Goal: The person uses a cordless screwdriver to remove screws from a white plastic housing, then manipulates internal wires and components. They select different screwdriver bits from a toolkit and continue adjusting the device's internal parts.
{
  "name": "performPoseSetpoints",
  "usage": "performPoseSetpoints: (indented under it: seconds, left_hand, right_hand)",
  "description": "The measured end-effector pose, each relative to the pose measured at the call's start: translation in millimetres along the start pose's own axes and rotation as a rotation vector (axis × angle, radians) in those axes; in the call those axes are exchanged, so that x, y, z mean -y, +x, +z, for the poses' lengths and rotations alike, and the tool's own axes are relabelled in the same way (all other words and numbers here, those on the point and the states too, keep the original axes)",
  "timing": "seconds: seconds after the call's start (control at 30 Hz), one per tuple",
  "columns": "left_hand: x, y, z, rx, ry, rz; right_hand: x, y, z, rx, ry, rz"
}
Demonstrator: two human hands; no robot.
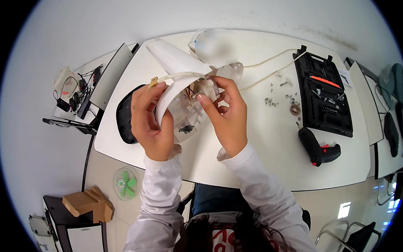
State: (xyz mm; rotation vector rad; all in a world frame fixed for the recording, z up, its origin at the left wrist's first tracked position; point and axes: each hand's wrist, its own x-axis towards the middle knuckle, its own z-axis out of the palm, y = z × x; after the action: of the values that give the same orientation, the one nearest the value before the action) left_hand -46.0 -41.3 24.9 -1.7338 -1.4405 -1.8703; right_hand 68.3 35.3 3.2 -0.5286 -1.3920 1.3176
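Note:
A white plastic appliance housing (pixel 168 97) sits tilted between my hands, its inside exposed. Thin wires and a silvery, motor-like part (pixel 204 87) show within it. My left hand (pixel 149 121) grips the housing's left rim, thumb in front and fingers behind. Beside its fingertips lies a small yellowish tab (pixel 153 82) on a pale strip. My right hand (pixel 227 114) is closed at the housing's right side, thumb by the wires and index finger over the motor-like part; its exact hold is partly hidden. A small black piece (pixel 186 129) shows below the housing's inner ribs.
A black rounded base (pixel 126 115) stands left of my left hand. Behind the housing lie a white tapered shell (pixel 170 53) and a pale cord (pixel 270 58). Loose screws (pixel 271 101), a black power screwdriver (pixel 315 146) and an open black tool case (pixel 322 93) are at right.

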Motion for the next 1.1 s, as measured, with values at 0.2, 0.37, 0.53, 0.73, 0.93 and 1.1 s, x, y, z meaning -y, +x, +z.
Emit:
performPoseSetpoints:
  seconds: [0.2,0.37,0.53,0.73,0.93,1.1]
  left_hand:
    - [0,0,4,-0.032,-0.017,-0.003]
    - [2,1,3,-0.030,0.033,0.031]
    - [3,-5,-1,-0.094,0.180,-0.054]
    - [9,-6,1,-0.143,0.193,-0.064]
    - [12,-6,3,-0.217,0.092,-0.095]
    - [15,-7,4,-0.213,0.075,-0.082]
  right_hand:
    - [-1,-6,5,0.009,-0.085,-0.119]
    - [7,-9,8,0.000,-0.253,-0.232]
    - [1,1,4,-0.025,-0.437,-0.329]
    - [-3,2,2,-0.069,-0.357,-0.290]
    - [3,6,-3,-0.122,-0.615,-0.465]
    - [6,8,0,-0.105,-0.472,-0.338]
